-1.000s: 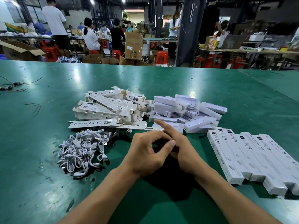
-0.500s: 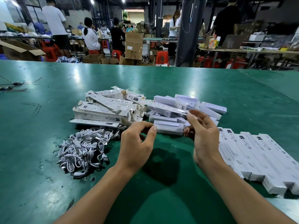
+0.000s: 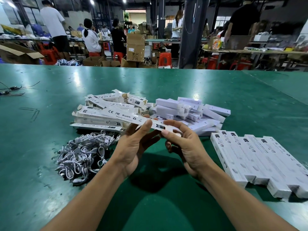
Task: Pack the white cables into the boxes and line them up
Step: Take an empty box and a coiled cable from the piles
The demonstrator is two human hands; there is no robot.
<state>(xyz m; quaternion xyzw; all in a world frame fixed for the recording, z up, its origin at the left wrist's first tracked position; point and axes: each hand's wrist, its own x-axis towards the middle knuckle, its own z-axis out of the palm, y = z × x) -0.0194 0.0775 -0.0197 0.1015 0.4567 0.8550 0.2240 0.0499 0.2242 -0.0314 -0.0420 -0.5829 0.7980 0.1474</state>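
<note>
Step in hand, as we judge it: one box taken up and readied for opening, no cable in it yet

Both hands are raised over the glossy green table (image 3: 166,84), toward its near edge. Between them is a long flat white cardboard box with CE, FC and RoHS print (image 3: 124,116), collapsed flat and slanting down to the right.

- Left hand (image 3: 133,150): palm up beneath the box, thumb pressed on the top face, the other fingers (image 3: 150,136) lying fairly straight underneath, so the box is pinched between them
- Right hand (image 3: 188,147): thumb and forefinger tips pinch the box's right end; the remaining fingers are loosely curled and touch nothing we can make out

Elsewhere on the table:
- tangled heap of small looped white cables (image 3: 83,152), left of the left hand
- stack of flat white printed box blanks (image 3: 100,112), just beyond the heap
- jumble of plain white squared-up boxes (image 3: 188,110), beyond the right hand
- row of closed white boxes laid side by side (image 3: 258,160), toward the right end of the near edge

Next move, in our judgement: squeeze the long edges so the flat box pops into a tube and free an end flap. One hand must then let go and draw a single cable from the heap, where loops may snag neighbours. The filled box belongs flush against the row
</note>
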